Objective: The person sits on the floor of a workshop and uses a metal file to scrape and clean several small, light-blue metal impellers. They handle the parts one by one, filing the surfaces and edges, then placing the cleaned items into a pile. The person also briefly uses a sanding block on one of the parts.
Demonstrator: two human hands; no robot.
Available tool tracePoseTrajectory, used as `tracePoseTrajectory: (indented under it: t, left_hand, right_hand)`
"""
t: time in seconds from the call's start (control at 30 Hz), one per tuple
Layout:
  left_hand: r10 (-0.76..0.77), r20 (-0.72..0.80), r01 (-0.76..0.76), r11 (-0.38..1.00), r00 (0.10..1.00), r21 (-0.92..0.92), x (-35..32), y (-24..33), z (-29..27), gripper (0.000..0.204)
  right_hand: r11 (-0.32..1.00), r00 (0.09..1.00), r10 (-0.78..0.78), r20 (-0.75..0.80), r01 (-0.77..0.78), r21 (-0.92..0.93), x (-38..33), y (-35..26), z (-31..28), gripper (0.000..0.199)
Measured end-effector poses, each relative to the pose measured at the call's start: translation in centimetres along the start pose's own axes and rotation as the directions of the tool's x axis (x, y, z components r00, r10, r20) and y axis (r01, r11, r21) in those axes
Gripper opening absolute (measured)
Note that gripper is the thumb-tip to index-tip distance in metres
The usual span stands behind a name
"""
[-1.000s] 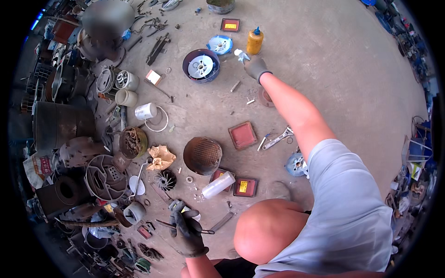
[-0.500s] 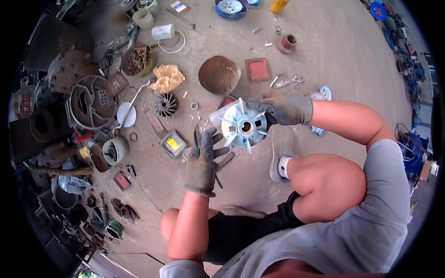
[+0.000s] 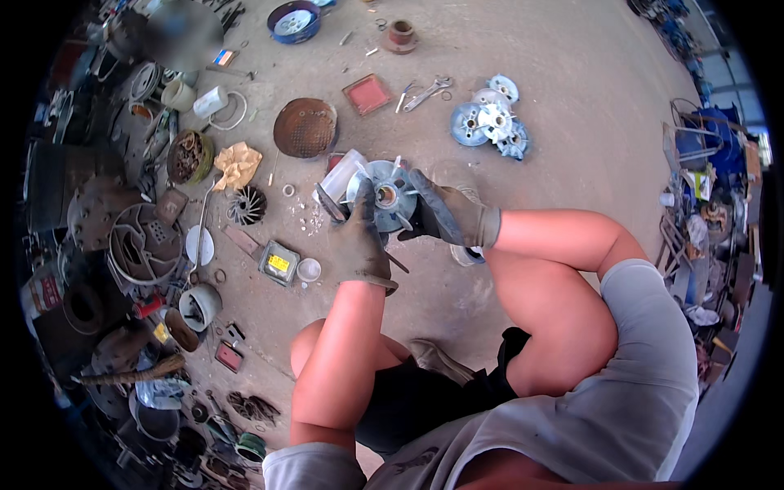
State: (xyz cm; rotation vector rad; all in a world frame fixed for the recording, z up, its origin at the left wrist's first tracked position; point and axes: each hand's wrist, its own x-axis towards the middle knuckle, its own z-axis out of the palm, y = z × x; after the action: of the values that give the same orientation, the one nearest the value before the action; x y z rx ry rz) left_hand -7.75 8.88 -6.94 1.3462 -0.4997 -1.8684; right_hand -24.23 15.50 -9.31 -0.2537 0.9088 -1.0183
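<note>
The person wears a pale grey short-sleeved shirt; its sleeves end high on the upper arms, so both forearms are bare. The fabric looks soft and slightly creased, with a faint darker print low on the front that is too blurred to make out. Below it are dark, near-black shorts, bunched between bare thighs and knees. The left hand point(image 3: 365, 245) is in a dark grey work glove, grimy and scuffed, with a short cuff that ends at the wrist. The right hand point(image 3: 447, 214) wears a matching glove, its knit cuff a lighter grey-brown band around the wrist.
</note>
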Motion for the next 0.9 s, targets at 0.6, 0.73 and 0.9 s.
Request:
tracePoseTrajectory:
  t: [0.6,0.73,0.9]
  left_hand:
    - [-0.113,0.978,0.48,0.877,0.176,0.015,-10.5,-4.7,13.1,0.074]
    - [-0.136,0.98,0.221,0.97,0.143,0.102,-10.6,-4.9,13.9,0.087]
    - [-0.152,0.988,0.122,0.981,-0.006,0.152,-11.0,-7.5,15.2,0.081]
  right_hand:
    - [0.907,0.889,-0.106,-0.446,-0.097,-0.409,-25.3,-7.4,-2.7,0.03]
    - [0.937,0.945,-0.052,-0.323,-0.066,-0.344,-26.5,-7.5,-4.0,0.025]
    - [0.963,0.928,-0.04,-0.37,-0.062,-0.261,-30.5,-7.0,-3.3,0.023]
